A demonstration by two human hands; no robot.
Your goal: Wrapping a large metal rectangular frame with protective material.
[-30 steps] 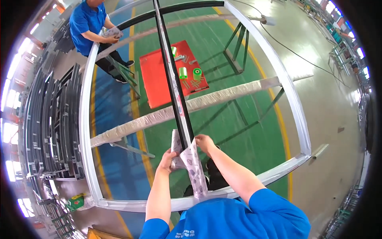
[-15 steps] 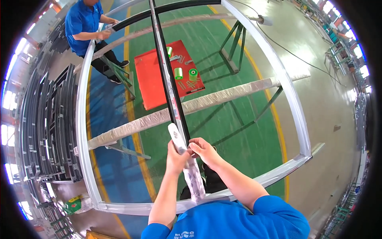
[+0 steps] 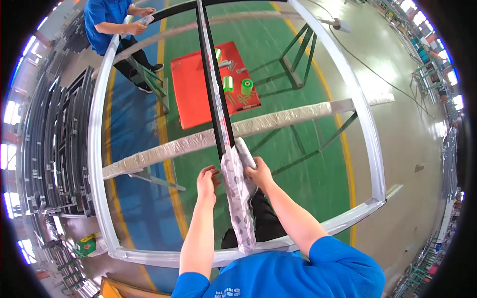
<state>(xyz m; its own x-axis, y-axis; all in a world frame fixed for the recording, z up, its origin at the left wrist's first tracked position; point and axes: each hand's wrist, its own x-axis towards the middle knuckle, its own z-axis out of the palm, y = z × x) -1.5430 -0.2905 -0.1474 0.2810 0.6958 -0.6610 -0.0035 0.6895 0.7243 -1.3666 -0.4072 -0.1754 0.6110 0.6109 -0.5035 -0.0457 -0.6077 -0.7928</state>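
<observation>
A black centre bar (image 3: 212, 79) runs down the middle of a large grey metal frame (image 3: 97, 164). Its near part is wrapped in patterned white protective film (image 3: 239, 208). My right hand (image 3: 258, 171) grips a roll of that film (image 3: 245, 152) pressed against the bar's right side. Left of the bar, my left hand (image 3: 207, 181) has its fingers curled at the edge of the wrapped part. The frame rests on a padded, wrapped crossbeam (image 3: 179, 145).
A red mat (image 3: 196, 94) on the green floor holds green tape rolls (image 3: 237, 84) and small tools. Another person in blue (image 3: 112, 22) works at the frame's far left corner. Racks of dark metal profiles (image 3: 54, 149) stand at left. Green trestles (image 3: 298, 54) support the frame.
My hands and the film roll have moved up along the black bar, away from me. More of the bar's near part is covered in film than a second ago.
</observation>
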